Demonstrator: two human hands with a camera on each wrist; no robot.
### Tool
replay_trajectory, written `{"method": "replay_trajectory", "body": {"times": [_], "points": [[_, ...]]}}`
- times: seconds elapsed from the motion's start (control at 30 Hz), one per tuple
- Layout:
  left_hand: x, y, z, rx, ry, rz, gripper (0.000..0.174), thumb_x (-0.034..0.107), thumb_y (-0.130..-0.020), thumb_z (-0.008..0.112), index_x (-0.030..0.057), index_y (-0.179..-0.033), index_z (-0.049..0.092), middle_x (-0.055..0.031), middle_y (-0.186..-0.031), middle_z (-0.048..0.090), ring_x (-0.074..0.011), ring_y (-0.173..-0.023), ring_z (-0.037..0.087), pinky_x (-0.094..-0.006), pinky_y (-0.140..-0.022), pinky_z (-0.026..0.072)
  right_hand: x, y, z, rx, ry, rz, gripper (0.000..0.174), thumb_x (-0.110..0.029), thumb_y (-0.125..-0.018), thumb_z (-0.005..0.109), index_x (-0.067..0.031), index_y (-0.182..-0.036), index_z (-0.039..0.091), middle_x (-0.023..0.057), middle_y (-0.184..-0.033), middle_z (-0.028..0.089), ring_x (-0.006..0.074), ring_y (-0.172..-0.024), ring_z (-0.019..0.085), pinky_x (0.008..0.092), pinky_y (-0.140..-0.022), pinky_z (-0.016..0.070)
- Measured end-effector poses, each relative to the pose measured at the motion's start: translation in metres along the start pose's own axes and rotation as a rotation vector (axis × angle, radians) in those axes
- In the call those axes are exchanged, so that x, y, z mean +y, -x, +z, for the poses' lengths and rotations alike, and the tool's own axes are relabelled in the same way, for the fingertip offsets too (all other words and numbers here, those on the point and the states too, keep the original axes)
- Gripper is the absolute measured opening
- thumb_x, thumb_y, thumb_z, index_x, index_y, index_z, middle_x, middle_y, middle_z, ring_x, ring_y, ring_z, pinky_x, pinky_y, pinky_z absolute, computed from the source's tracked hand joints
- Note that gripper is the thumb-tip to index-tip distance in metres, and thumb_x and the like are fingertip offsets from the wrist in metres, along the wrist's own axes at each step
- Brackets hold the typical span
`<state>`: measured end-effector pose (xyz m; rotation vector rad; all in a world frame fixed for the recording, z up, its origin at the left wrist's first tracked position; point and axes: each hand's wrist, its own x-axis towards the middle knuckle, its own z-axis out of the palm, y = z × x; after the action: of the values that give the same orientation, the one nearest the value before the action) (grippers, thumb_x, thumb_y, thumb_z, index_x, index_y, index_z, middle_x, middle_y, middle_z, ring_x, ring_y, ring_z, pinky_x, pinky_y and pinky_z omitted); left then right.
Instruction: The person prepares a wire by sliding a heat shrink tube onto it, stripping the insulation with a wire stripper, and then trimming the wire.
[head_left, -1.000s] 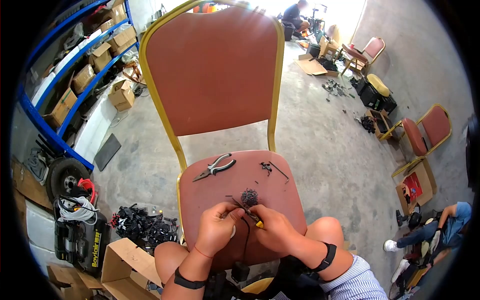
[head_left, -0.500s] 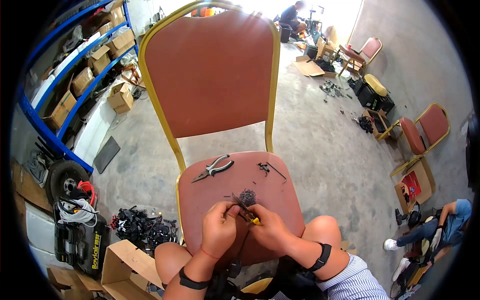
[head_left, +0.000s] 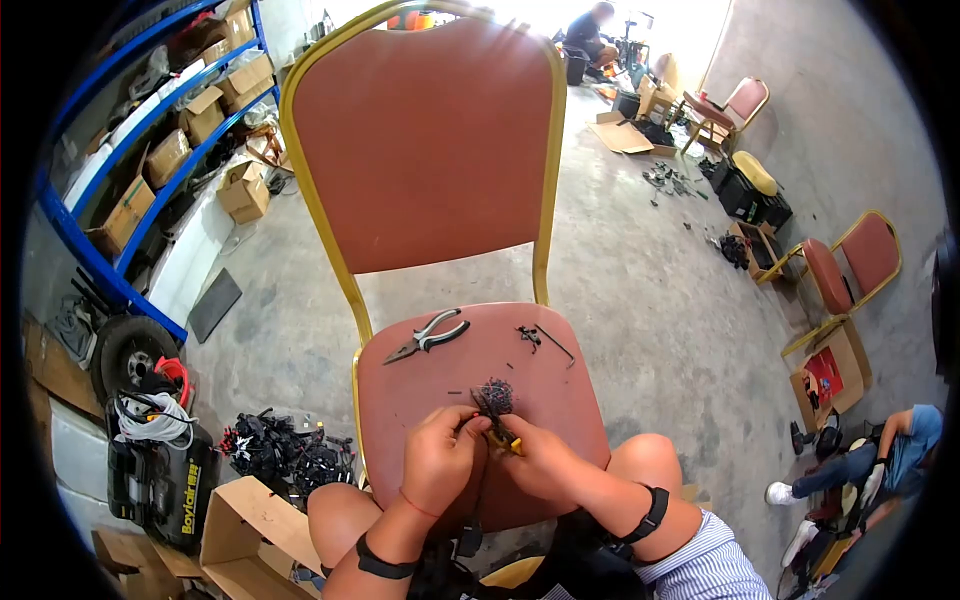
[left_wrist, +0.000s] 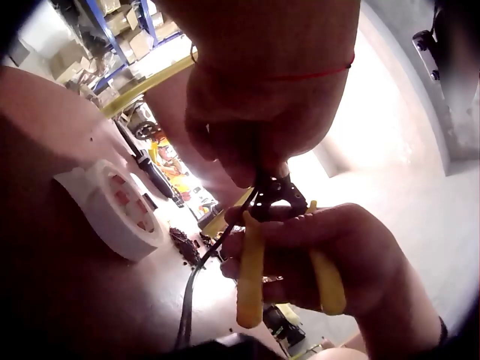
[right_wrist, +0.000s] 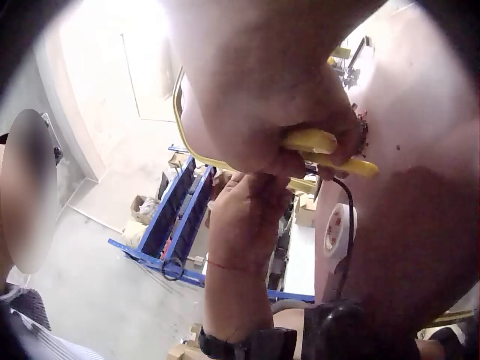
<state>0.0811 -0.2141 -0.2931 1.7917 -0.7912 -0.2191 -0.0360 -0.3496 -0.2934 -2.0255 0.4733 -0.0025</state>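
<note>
Fingers of the right hand (head_left: 545, 462) are curled round the yellow-handled wire-cutting tool (left_wrist: 251, 259), held over the front of the red padded chair seat (head_left: 565, 385). The left hand (head_left: 438, 458) pinches the thin black cable (right_wrist: 349, 217) at the tool's jaws — the meeting point itself is masked by fingertips. From the head view, both hands cover most of the tool. Further back on the seat lie grey-handled pliers (head_left: 432, 333) and a heap of small black scraps (head_left: 497, 392); a white tape roll (left_wrist: 112, 208) sits near the hands.
</note>
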Motion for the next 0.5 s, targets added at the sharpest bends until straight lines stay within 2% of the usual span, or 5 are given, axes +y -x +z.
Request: {"method": "replay_trajectory", "body": {"times": [0.13,0.23,0.33,0.43,0.5], "points": [[-0.002,-0.001,0.002,-0.005,-0.078,0.030,0.011,0.011,-0.090,0.075,0.0010,-0.094,0.075,-0.0169,-0.087,0.073,-0.0363,-0.079,0.069,-0.0418,-0.072,0.0537,-0.003,0.000,-0.006,-0.007,0.019,-0.037,0.046,-0.011,-0.093,0.063,0.0008,-0.137,0.054,0.0318,-0.123,0.065,0.0505,-0.118,0.060,0.0508,-0.096,0.0508],[-0.001,-0.001,0.003,-0.013,-0.110,0.032,0.012,0.014,-0.089,0.076,0.0021,-0.093,0.075,-0.0161,-0.086,0.073,-0.0375,-0.080,0.069,-0.0431,-0.074,0.0529,-0.002,-0.001,-0.010,-0.048,0.043,-0.011,0.053,-0.019,-0.095,0.067,-0.0003,-0.143,0.052,0.0287,-0.129,0.064,0.0474,-0.121,0.061,0.0469,-0.098,0.0519],[-0.001,-0.001,0.002,-0.013,-0.116,0.025,0.013,0.015,-0.090,0.076,0.0023,-0.094,0.075,-0.0159,-0.087,0.073,-0.0375,-0.081,0.068,-0.0430,-0.075,0.0527,0.005,-0.001,-0.007,0.001,0.023,-0.062,0.051,-0.014,-0.094,0.065,0.0005,-0.141,0.052,0.0305,-0.124,0.065,0.0468,-0.120,0.061,0.0487,-0.097,0.0506],[0.001,-0.001,0.001,0.024,-0.076,0.024,0.014,0.015,-0.092,0.075,0.0014,-0.097,0.075,-0.0161,-0.090,0.073,-0.0352,-0.082,0.070,-0.0408,-0.075,0.0537,0.010,-0.004,-0.008,-0.084,-0.218,0.005,0.052,-0.021,-0.099,0.066,-0.0013,-0.145,0.050,0.0225,-0.119,0.069,0.0334,-0.110,0.069,0.0404,-0.093,0.0532],[0.010,-0.002,0.000,0.048,0.014,-0.017,0.015,0.014,-0.094,0.074,0.0008,-0.100,0.075,-0.0163,-0.091,0.073,-0.0334,-0.082,0.071,-0.0392,-0.075,0.0543,0.020,-0.007,-0.008,-0.128,-0.457,0.168,0.049,-0.022,-0.101,0.067,-0.0034,-0.144,0.051,0.0147,-0.114,0.069,0.0222,-0.104,0.066,0.0338,-0.090,0.0527]]}}
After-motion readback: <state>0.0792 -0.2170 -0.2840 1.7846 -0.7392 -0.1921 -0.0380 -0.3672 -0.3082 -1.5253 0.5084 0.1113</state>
